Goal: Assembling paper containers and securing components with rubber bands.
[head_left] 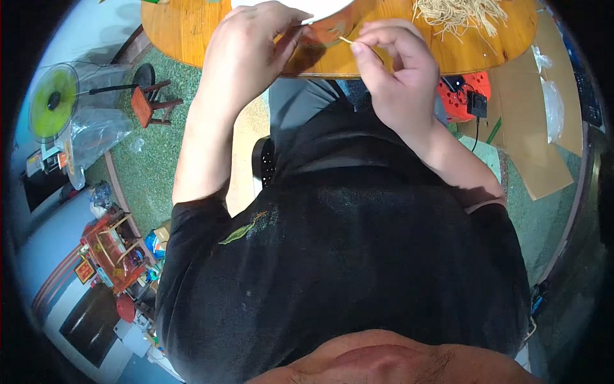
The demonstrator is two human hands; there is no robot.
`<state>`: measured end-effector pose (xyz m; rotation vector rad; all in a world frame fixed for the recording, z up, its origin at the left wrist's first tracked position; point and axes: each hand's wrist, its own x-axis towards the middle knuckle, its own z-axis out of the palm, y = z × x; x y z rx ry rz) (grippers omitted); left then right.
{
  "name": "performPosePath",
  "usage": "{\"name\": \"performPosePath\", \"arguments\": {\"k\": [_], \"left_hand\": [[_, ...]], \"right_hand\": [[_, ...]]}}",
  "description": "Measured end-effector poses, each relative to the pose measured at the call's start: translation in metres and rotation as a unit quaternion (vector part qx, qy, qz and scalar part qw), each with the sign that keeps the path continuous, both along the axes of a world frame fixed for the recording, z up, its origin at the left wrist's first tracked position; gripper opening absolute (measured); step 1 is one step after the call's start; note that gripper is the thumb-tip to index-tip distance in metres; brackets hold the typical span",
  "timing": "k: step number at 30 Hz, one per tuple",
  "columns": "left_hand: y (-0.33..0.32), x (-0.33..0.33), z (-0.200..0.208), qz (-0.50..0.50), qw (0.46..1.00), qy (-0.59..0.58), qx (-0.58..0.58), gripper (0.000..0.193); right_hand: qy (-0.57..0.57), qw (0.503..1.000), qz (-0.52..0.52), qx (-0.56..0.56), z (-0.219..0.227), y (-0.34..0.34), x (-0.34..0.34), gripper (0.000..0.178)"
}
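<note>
below, flattened brown cardboard sheets lie on the green floor at the right, with clear plastic wrap on them; a small red-and-gold framed sign sits at lower left by a cluttered red shelf. the right hand pinches a thin pale stick between thumb and forefinger tips, fingers closed on it, above the round wooden surface. the left hand curls loosely by the white bowl's rim; whether it grips cannot be told. a pile of sticks lies farther right.

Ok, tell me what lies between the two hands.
In the head view, bare wooden table and a thin pale stick pinched by the right hand; the left hand sits apart.
</note>
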<state>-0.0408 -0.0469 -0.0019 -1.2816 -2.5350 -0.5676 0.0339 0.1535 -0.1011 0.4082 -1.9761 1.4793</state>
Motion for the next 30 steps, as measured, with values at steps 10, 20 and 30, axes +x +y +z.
{"name": "performPosePath", "arguments": {"k": [10, 20, 30], "left_hand": [[0.024, 0.024, 0.013, 0.099, 0.961, -0.224, 0.127, 0.019], [0.034, 0.028, 0.013, 0.103, 0.949, -0.263, 0.138, 0.019], [0.038, 0.032, 0.014, 0.130, 0.944, -0.287, 0.102, 0.018]], "right_hand": [[0.221, 0.949, 0.030, -0.223, 0.012, -0.022, -0.018, 0.010], [0.061, 0.987, -0.028, -0.148, 0.020, -0.018, -0.015, 0.010], [-0.067, 0.992, -0.074, -0.071, 0.047, -0.015, 0.007, 0.011]]}}
